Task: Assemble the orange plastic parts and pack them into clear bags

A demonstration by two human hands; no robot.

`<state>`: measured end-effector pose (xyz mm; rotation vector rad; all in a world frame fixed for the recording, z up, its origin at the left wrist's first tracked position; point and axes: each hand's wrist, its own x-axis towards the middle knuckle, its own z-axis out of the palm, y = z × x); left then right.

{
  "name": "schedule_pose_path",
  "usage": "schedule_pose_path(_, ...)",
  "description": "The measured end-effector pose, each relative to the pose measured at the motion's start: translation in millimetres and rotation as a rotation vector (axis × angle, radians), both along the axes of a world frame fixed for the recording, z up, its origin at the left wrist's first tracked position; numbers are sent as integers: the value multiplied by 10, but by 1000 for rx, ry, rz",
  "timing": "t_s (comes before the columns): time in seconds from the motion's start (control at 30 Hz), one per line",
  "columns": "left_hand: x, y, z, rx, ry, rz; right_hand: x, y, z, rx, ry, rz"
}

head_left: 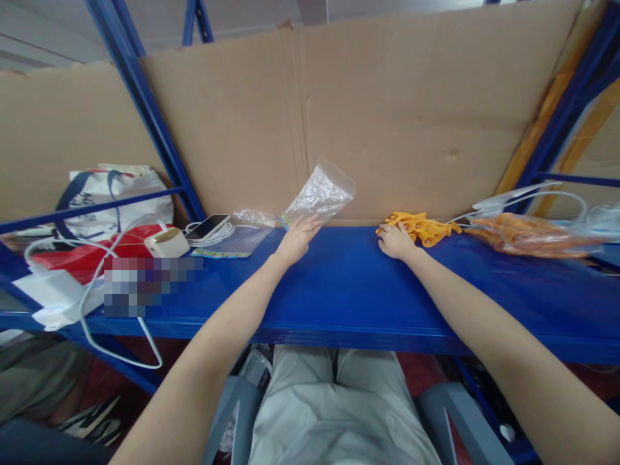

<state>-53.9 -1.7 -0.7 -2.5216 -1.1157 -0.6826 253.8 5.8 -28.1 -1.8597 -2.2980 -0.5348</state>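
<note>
My left hand (297, 240) is closed on the lower edge of a clear plastic bag (323, 191) with silvery, glittering contents. The bag tilts up to the right in front of the cardboard. At the left end of a pile of orange, funnel-ended plastic pieces (420, 227), my right hand (395, 240) has its fingers curled over some of them. The fingertips are partly hidden among the pieces. A flat clear bag with a printed edge (237, 243) lies left of my left hand, and a small clear bag with glittery contents (254, 217) is behind it.
More orange pieces fill a clear bag (527, 234) at the right. On the left are a phone (209, 227) with a coiled white cable, a white power strip (62, 313) and a cloth bag (121, 197). Cardboard (411, 116) walls the back of the blue shelf (339, 290).
</note>
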Motion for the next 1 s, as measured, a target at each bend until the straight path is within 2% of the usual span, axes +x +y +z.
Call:
schedule_pose_path(0.13,-16,81,-29,-126,17,-1,-15,-25,18,1,-4,1)
schedule_pose_path(0.27,-65,147,-68,-306,-80,102,-29,-58,36,-20,3,-17)
schedule_pose_path(0.37,-104,166,-74,-359,-136,155,-43,-79,51,-26,5,-28)
schedule_pose_path(0.7,-134,217,-128,-290,-166,150,-87,-137,110,46,39,-24)
schedule_pose_path(0.87,-148,259,-154,-248,-164,147,-99,-159,150,98,140,-45)
schedule_pose_path(1.0,-161,294,-170,-239,-185,97,-118,-179,196,93,196,-89)
